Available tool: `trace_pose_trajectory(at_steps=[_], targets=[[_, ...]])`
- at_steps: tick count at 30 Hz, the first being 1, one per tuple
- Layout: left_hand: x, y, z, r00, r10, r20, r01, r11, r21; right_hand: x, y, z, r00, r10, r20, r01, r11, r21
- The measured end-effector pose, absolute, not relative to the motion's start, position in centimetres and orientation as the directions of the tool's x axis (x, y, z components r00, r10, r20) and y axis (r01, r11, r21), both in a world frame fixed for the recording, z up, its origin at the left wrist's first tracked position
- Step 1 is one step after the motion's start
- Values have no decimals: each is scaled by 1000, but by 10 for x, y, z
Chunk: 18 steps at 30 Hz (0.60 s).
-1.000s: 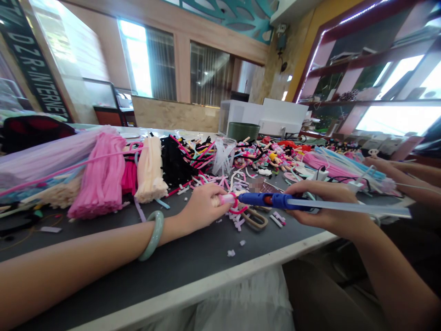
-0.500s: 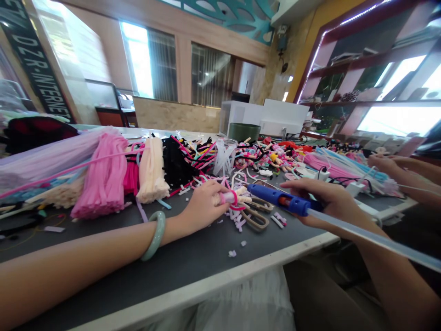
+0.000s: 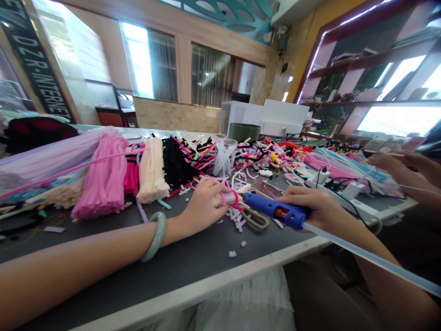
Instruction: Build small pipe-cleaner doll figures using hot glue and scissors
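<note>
My left hand (image 3: 203, 202), with a pale green bangle (image 3: 154, 235) on the wrist, rests on the dark table (image 3: 193, 266) and pinches a small pink pipe-cleaner piece (image 3: 230, 199). My right hand (image 3: 319, 207) grips a blue glue gun (image 3: 274, 210) whose nozzle touches that pink piece. A long clear glue stick (image 3: 372, 262) juts out of the gun's back toward the lower right. Beige-handled scissors (image 3: 253, 218) lie on the table just under the gun.
Bundles of pink (image 3: 103, 177), cream (image 3: 151, 170) and black (image 3: 175, 161) pipe cleaners lie at the back left, with scattered cut bits and small figures behind. A power strip (image 3: 330, 184) with cables sits at right. Another person's hands (image 3: 396, 161) work at the far right.
My right hand has tilted the glue gun so the glue stick points downward, pulled it slightly back, then brought its nozzle to the pink piece again. My left hand has barely moved.
</note>
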<state>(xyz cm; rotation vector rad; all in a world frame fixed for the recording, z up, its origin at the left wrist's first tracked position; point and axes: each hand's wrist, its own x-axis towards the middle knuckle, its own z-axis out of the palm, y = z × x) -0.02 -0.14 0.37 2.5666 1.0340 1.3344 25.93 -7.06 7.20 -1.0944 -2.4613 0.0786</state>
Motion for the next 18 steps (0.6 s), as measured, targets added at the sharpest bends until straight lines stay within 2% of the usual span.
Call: trace_pose_trajectory(at_steps=[9,18], targets=[[0,-3,6,444,557,701,509,-801,314,258,-67,67,-574,742,347,708,662,-244],[0,-3,6,460,563,687,501,-803,322,259,-67,66,-586,732,348,711,670,-213]])
